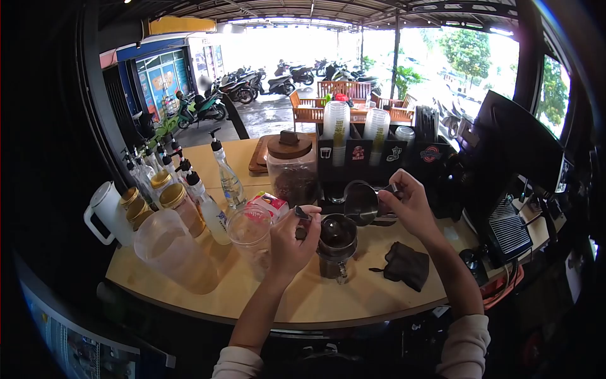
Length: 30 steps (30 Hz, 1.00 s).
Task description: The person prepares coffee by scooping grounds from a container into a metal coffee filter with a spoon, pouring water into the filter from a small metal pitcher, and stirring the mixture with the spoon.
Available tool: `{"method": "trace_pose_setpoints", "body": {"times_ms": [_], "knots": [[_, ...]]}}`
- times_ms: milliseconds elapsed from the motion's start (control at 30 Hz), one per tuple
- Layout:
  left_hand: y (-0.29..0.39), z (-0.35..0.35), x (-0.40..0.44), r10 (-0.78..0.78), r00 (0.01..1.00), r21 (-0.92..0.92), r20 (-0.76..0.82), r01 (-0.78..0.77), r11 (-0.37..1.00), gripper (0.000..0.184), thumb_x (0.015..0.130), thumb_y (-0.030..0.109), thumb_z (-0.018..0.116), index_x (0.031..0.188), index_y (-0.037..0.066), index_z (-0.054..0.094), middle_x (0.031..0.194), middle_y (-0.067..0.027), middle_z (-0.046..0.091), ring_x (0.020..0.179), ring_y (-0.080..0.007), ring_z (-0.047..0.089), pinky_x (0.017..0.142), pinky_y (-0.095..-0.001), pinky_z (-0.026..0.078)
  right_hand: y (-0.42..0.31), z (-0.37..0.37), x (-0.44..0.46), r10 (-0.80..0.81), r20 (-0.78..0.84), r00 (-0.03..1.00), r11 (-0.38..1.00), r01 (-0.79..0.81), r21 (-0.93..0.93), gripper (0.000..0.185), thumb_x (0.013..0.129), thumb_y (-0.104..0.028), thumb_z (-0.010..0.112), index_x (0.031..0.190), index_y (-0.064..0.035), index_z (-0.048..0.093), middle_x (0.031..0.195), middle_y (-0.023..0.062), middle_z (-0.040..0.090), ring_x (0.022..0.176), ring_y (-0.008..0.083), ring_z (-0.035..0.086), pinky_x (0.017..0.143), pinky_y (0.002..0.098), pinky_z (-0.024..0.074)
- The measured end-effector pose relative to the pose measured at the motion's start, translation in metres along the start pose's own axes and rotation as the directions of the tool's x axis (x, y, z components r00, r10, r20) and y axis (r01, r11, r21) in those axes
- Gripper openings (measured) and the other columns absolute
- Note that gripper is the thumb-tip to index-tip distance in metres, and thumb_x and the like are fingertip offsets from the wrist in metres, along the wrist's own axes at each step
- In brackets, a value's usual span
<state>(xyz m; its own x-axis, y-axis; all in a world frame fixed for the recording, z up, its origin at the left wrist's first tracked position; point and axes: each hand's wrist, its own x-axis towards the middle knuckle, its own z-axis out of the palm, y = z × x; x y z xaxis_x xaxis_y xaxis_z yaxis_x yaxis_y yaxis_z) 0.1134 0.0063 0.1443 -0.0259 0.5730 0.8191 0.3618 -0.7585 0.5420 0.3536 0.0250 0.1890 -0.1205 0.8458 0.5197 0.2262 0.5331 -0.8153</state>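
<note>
Right hand (404, 201) holding vessel (361, 204), dark, round-mouthed, tilted

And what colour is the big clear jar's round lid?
The round lid is brown, best seen in the head view.

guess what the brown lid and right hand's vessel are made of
Brown lid: likely wood, smooth and satiny, by its warm tone. Vessel in the right hand: perhaps polished metal, by the glossy grey rim, though glass is possible.

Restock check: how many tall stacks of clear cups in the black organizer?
2 in the organizer: left stack toward its left end, middle stack just right of it. Others may be hidden behind.
</note>
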Motion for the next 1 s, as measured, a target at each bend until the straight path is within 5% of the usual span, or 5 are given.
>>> {"method": "trace_pose_setpoints", "body": {"times_ms": [533,800,1000], "knots": [[0.000,0.000,0.000,-0.020,1.000,0.014,0.012,0.020,1.000,0.011,0.086,0.006,0.063,0.096,0.003,0.064,0.076,-0.0067,0.067,0.063,-0.0137,0.064,0.058,-0.0266,0.049,-0.007,0.010,0.010,-0.065,0.093,0.993,0.992,0.075,-0.100,0.022,0.084,-0.007,0.066,0.081,-0.0039,0.044,0.068,-0.0048,0.042,0.062,-0.0002,0.036,0.053,0.0197,0.0319],[-0.002,0.000,0.000,-0.020,1.000,0.000,0.016,0.020,1.000,0.011,0.085,0.006,0.063,0.096,0.003,0.064,0.075,-0.0067,0.067,0.063,-0.0134,0.063,0.058,-0.0271,0.048,-0.018,0.013,0.009,-0.014,0.147,0.989,0.997,0.025,-0.070,0.020,0.088,-0.004,0.064,0.085,-0.0008,0.045,0.074,0.0006,0.056,0.074,0.0030,0.060,0.060,0.0195,0.0487],[-0.003,0.000,-0.002,-0.023,1.000,0.006,0.019,0.023,1.000,0.011,0.085,0.006,0.063,0.096,0.003,0.064,0.074,-0.0067,0.066,0.062,-0.0141,0.063,0.057,-0.0273,0.048,-0.032,0.016,0.008,-0.038,0.174,0.984,0.988,0.064,-0.144,0.018,0.087,-0.003,0.063,0.085,0.0002,0.045,0.074,0.0036,0.062,0.075,0.0074,0.065,0.060,0.0214,0.0516]]}}
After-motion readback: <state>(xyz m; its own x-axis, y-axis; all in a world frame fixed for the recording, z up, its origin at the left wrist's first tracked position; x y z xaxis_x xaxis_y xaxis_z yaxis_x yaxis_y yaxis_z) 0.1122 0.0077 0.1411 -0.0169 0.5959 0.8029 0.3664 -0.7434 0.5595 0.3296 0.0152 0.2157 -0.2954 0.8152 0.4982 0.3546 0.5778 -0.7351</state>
